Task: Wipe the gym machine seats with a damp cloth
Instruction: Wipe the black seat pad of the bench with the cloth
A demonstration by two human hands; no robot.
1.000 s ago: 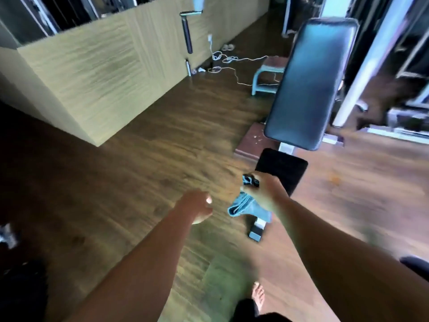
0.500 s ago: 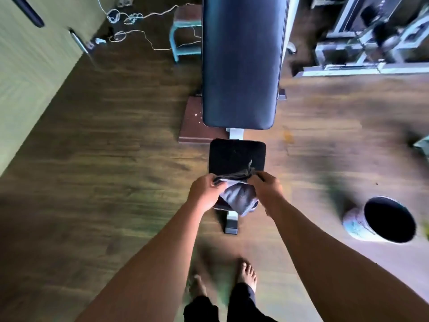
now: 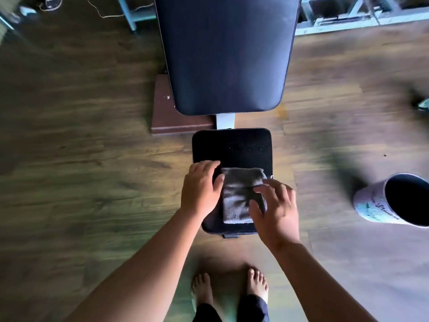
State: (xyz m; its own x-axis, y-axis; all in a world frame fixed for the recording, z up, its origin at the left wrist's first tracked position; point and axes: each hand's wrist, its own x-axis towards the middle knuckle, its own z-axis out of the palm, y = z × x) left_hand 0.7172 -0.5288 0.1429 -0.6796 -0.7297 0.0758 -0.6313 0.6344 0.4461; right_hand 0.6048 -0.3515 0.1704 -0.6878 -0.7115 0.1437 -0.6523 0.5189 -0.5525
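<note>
Folded grey cloth [image 3: 241,194]: flat on bench seat pad [image 3: 232,147]. Your left hand [image 3: 202,189] open beside it; right hand [image 3: 276,210] open, fingertips touching it.

Just the one camera here, head-mounted, looking almost straight down at the small black seat pad [image 3: 232,147] from close above it. The seat pad sits dead centre; the long backrest [image 3: 227,54] runs off the top edge beyond it, and the wearer's bare feet [image 3: 229,287] show just below it. Wide-angle lens (edges smear badly), so a bucket [image 3: 392,201] right of the seat pad gets cut off.
</note>
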